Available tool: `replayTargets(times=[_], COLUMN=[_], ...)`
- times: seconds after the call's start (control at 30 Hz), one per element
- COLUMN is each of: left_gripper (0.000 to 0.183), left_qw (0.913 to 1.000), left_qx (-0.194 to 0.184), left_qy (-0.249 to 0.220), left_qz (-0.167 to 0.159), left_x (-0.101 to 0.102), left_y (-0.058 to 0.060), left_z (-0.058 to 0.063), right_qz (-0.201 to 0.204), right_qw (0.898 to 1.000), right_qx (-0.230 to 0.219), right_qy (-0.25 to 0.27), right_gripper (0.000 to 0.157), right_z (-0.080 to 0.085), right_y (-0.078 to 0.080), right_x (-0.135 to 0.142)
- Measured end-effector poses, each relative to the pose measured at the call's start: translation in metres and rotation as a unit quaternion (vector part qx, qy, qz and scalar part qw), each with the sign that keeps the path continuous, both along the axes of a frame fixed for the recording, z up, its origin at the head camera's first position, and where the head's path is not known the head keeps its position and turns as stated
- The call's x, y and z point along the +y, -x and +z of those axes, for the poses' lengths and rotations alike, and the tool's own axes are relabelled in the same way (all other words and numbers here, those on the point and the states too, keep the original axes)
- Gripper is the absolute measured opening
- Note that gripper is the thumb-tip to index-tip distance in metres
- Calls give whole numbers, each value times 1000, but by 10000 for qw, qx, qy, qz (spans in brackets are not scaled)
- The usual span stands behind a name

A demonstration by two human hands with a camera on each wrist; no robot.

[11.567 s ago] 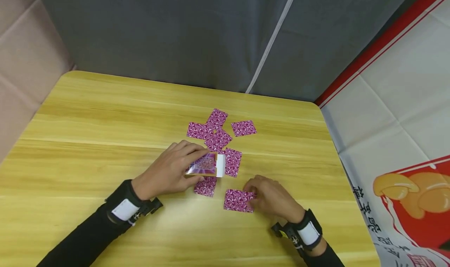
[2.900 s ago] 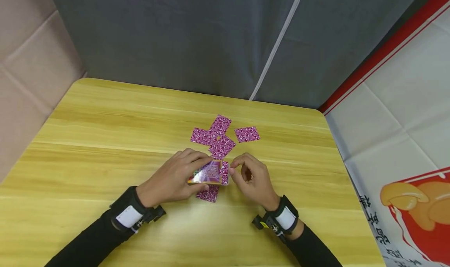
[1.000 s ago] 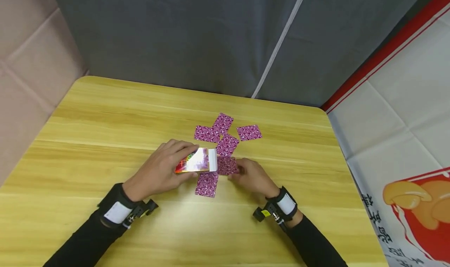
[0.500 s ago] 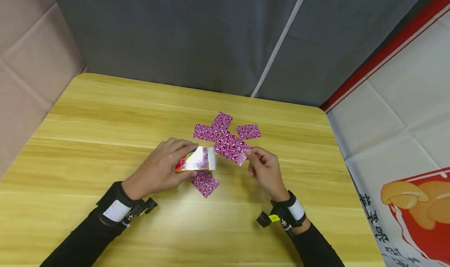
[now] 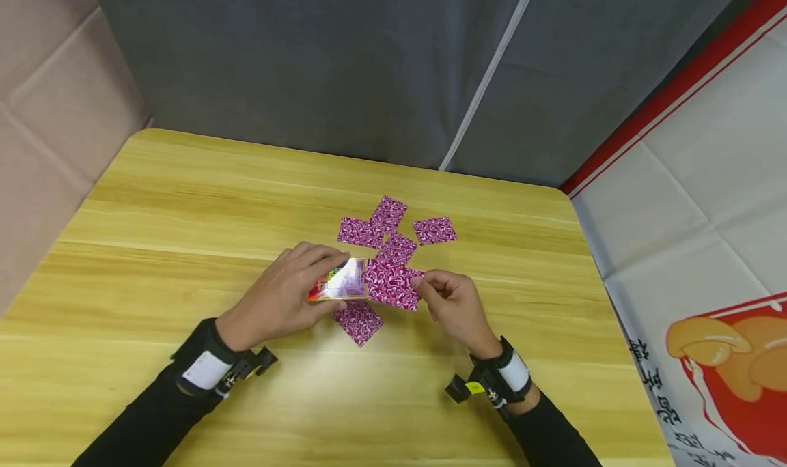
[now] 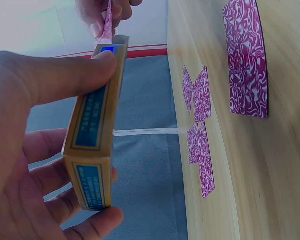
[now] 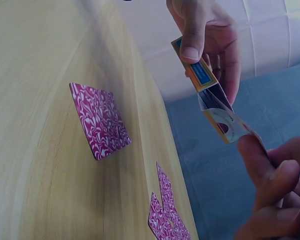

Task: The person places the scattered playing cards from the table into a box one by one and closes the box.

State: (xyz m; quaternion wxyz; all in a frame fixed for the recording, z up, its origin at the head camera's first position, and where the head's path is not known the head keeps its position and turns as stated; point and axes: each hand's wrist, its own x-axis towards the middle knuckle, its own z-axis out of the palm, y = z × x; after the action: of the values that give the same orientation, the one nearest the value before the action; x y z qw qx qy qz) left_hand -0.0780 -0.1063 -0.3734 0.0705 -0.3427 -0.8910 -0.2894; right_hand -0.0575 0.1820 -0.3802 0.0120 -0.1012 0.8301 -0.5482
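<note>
My left hand (image 5: pixel 283 296) grips a small card box (image 5: pixel 343 279) with a shiny purple and red face, held above the table. In the left wrist view, the thumb lies along the box's blue-labelled narrow side. Between thumb and fingers, my right hand (image 5: pixel 455 303) pinches a patterned purple-and-white playing card (image 5: pixel 392 286). That card's far end meets the box's open end; in the right wrist view it reaches to the open flap (image 7: pixel 225 125), with dark contents visible inside. How far it sits inside cannot be told. Another card (image 5: pixel 359 322) lies on the table just below the box.
Several matching cards lie face down beyond the hands: a touching group (image 5: pixel 389 213) and a separate card (image 5: pixel 434 231) to the right. The wooden table (image 5: pixel 203 201) ends at a grey curtain (image 5: pixel 295 64). A pale wall with red print stands on the right.
The right hand has picked up the card lying right of the box, raised it, then brought it left to the box's open end. Earlier, a card at the lower right was taken from the table.
</note>
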Motion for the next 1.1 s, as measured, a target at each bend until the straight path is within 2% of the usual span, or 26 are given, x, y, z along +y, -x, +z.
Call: replayTargets(times=[0.23,0.37,0.47,0.6,0.7,0.97,1.1], left_gripper=[67,68,67,67,68,67,68], left_qw=[9996,9989,9987,9989,9989,9984,9980], left_qx=[82,109,101,52,82,38,49], left_qy=[73,53,-12,-7,9,20,15], left_qz=[-263,-452,-499,-476,-468,-558,-627], left_x=[4,11,15,15,15,19,22], left_y=[-1,-2,-3,-2,-1,-2,-3], left_z=[-3,-5,-5,-3,-4,-5,-5], right_qz=[395,663,687,503,348,418,436], right_qw=[9979,9955,9952,9957,9955,9971,9967], right_qx=[-1,-287,-442,-635,-765,-140,51], right_qy=[-513,-615,-540,-439,-435,-621,-683], right_gripper=[20,25,37,47,44,36,36], right_z=[23,26,8,-14,-12,19,24], right_y=[-3,-2,1,5,4,-6,-6], right_x=[-11,-18,-18,-13,-12,-26,-33])
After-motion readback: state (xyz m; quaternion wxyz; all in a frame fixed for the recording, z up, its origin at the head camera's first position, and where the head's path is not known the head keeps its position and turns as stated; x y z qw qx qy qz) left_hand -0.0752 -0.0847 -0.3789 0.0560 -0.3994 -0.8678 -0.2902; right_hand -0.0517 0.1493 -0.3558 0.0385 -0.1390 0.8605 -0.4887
